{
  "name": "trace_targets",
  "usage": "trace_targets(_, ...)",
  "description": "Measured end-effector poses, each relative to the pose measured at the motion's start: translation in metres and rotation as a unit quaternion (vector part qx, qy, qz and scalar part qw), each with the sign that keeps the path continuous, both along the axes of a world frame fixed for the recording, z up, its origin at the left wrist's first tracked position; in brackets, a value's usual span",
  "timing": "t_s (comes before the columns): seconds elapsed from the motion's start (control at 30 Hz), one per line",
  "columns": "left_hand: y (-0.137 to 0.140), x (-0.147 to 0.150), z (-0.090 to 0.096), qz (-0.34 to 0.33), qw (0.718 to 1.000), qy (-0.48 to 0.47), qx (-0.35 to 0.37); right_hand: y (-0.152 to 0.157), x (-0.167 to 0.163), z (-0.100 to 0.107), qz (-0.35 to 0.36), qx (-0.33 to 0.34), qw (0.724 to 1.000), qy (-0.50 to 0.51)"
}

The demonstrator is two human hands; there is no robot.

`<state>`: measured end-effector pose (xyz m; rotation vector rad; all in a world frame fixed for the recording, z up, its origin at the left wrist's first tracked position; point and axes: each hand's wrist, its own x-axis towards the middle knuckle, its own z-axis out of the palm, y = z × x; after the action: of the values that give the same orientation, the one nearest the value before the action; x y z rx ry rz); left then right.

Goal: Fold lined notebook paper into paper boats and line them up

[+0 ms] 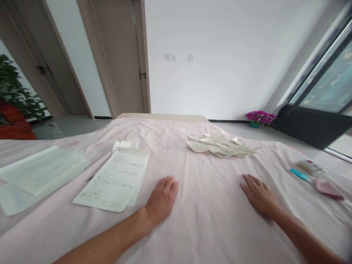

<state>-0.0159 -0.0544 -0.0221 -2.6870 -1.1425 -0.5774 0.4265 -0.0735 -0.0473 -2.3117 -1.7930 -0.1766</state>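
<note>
My left hand rests palm down on the pink cloth, fingers slightly bent and nothing in them. To its left lies a notepad of lined paper with handwriting, a dark thin tip poking out at its left side. My right hand lies palm down on the cloth too, fingers stretched and holding nothing. Beyond it, a cluster of folded white paper boats sits on the cloth. Both hands are apart from the papers and the boats.
Loose thin paper sheets lie at the far left. On the right are a blue object, a pink item and a clear pack. Purple flowers stand on the floor by the wall.
</note>
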Motion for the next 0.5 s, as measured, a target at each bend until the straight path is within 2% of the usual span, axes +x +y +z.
trace_targets(0.13, -0.009, -0.013, 0.0, -0.013, 0.999, 0.008, -0.043, -0.014, -0.003, -0.005, -0.006, -0.015, 0.999, -0.035)
trace_targets(0.3, -0.017, -0.028, 0.004, -0.044, 0.996, -0.008, -0.077, -0.006, 0.003, -0.003, -0.023, -0.02, 0.999, -0.034)
trace_targets(0.5, -0.017, -0.027, 0.002, -0.043, 0.995, -0.025, -0.082, -0.003, 0.01, -0.006, -0.003, -0.002, 1.0, -0.018)
